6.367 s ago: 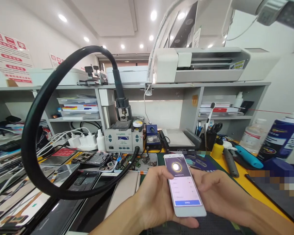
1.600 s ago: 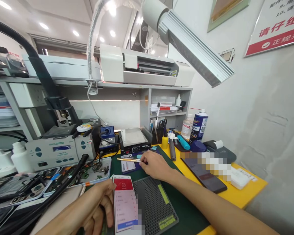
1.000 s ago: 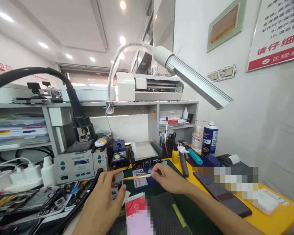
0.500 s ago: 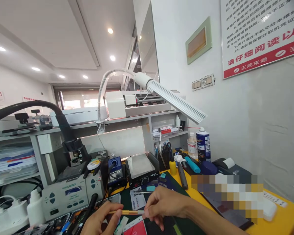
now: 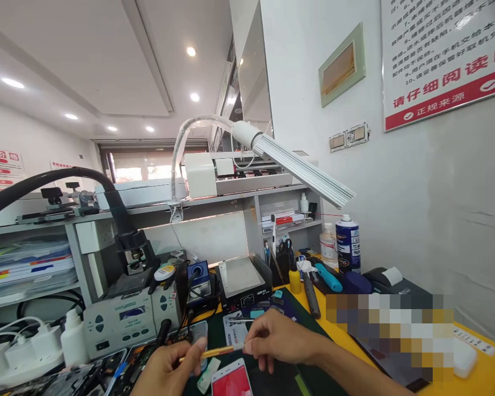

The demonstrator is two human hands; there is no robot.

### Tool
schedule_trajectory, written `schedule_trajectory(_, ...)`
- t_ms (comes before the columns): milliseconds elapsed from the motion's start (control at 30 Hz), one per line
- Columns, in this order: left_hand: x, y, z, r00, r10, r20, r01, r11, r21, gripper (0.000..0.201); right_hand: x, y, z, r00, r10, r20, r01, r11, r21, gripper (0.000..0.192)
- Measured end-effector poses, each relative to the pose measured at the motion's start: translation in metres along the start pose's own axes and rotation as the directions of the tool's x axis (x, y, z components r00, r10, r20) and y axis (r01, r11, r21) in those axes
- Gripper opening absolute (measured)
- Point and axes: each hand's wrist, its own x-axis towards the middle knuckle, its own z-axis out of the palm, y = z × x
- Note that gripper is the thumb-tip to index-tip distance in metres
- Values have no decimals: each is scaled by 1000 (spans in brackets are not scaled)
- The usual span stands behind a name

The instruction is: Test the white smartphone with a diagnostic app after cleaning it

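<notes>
Grey station (image 5: 126,319) sits beyond the left hand, off to its left. Right hand (image 5: 270,342) narrow, fingertips pinched; left hand (image 5: 171,369) likewise, thumb against finger. Phone (image 5: 232,380), red screen lit, lies between the hands, nearer the wearer, bottom cut off. White card (image 5: 236,334) just beyond the right fingertips. Gold tool (image 5: 218,352) spans hand to hand, held by both.
</notes>
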Motion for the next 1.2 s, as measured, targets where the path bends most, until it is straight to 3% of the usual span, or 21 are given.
schedule_trajectory(133,3,-3,-3,999,-44,-18,43,998,-34,72,0,-2,1,996,-38,-83,36,999,-27,24)
schedule_trajectory(267,5,-5,-7,998,-56,34,59,991,-121,63,-2,-3,0,995,-33,-97,31,999,-22,23)
schedule_trajectory(500,2,-3,-9,996,80,35,-70,973,-219,38,-6,-6,-5,986,158,57,-165,970,177,32)
schedule_trajectory(633,0,-2,-9,994,91,55,-68,939,-336,34,-4,-7,-8,962,235,138,-265,925,273,30)
schedule_trajectory(767,-2,0,-6,988,107,114,-41,883,-467,27,-3,-5,-7,951,274,145,-308,889,338,27)
schedule_trajectory(967,-4,2,3,981,82,173,17,862,-507,26,-2,2,-4,959,246,142,-281,888,364,29)
schedule_trajectory(1200,0,-1,5,992,-44,118,88,911,-403,33,-8,-5,6,988,143,63,-155,953,261,36)
